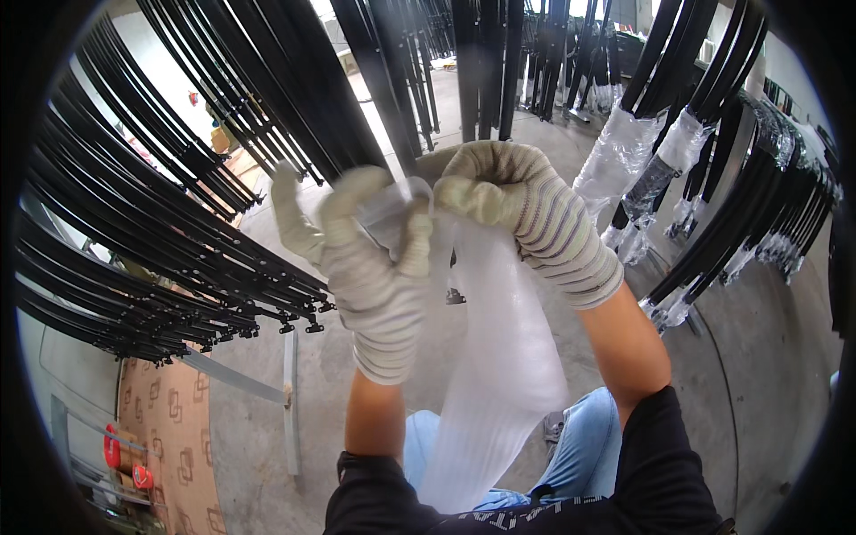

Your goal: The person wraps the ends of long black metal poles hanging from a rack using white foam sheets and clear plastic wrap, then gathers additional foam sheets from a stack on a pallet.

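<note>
Black metal rods [134,205] hang in dense rows on the left of the two hands, their ends with small fittings reaching close to the left glove. More black rods [481,62] hang straight down just behind the hands. To the right of the grip, further bundles [758,178] curve downward, their lower ends wrapped in clear plastic film [624,147]. The concrete floor [731,357] spreads below everything, and a patterned brown sheet [174,428] lies on it at lower left, well apart from the hands.

A long white translucent plastic sleeve [499,357] hangs from the grip down toward the person's blue jeans [580,437]. Its upper end is bunched between the two hands, and its loose body falls between the forearms.

The left hand [370,259], in a knitted work glove, is closed on the top of the sleeve, with thumb and fingers pinching the thin plastic; the index finger sticks up and away from the material. The hand is blurred, so the exact finger placement cannot be told. The right hand [517,214], in a matching glove, is curled shut on the same upper edge just beside the left, with its knuckles turned up toward the camera. The two gloves are touching or almost touching at the pinched edge.
</note>
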{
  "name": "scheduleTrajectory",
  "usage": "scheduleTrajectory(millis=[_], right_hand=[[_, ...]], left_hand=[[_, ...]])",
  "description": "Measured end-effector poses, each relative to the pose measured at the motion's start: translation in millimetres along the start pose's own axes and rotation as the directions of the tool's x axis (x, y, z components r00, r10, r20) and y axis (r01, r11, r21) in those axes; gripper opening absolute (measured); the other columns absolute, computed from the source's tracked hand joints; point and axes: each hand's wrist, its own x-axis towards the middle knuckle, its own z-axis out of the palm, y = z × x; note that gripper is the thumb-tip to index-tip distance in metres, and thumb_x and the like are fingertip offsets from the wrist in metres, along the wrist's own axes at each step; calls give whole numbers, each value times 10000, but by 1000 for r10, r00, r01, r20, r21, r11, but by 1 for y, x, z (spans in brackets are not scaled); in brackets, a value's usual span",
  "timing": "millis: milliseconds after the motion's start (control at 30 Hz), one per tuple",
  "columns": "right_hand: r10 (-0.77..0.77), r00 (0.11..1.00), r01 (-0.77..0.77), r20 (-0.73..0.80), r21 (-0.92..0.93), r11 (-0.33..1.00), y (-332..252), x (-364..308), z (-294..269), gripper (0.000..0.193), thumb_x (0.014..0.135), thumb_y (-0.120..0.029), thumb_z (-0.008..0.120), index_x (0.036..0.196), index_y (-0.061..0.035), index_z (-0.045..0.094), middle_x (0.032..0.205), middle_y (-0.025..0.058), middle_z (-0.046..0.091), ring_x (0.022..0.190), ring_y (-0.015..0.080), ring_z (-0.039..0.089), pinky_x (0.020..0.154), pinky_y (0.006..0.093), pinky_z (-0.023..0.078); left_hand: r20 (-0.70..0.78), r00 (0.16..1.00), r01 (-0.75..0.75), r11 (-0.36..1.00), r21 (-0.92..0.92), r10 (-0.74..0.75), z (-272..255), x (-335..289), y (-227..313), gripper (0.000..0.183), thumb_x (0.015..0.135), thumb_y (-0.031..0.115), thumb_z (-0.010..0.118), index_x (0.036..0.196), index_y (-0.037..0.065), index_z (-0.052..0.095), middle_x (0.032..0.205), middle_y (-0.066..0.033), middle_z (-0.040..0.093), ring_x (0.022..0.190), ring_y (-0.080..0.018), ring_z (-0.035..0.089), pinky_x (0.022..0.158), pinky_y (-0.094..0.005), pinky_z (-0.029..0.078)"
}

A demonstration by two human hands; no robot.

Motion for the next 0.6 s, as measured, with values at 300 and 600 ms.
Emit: scheduleTrajectory(millis=[300, 600], right_hand=[[1, 990, -33, -142, -225, 974, -2, -12, 21, 197, 797, -195, 611, 829, -8, 556, 702, 7, 534, 643, 69, 469, 591, 213, 422], [163, 987, -160, -14, -276, 948, -17, -27, 23, 186, 749, -65, 635, 885, -14, 519, 735, -20, 494, 694, 53, 436, 647, 203, 418]], left_hand=[[702, 590, 769, 544, -337, -399, 8, 0, -32, 313, 673, 148, 712, 933, 16, 599, 770, -27, 636, 687, -76, 583, 615, -228, 474], [620, 722, 668, 541, -511, -306, 6, -1, -26, 202, 741, 47, 627, 933, 2, 585, 855, -40, 629, 782, -94, 591, 698, -215, 480]])
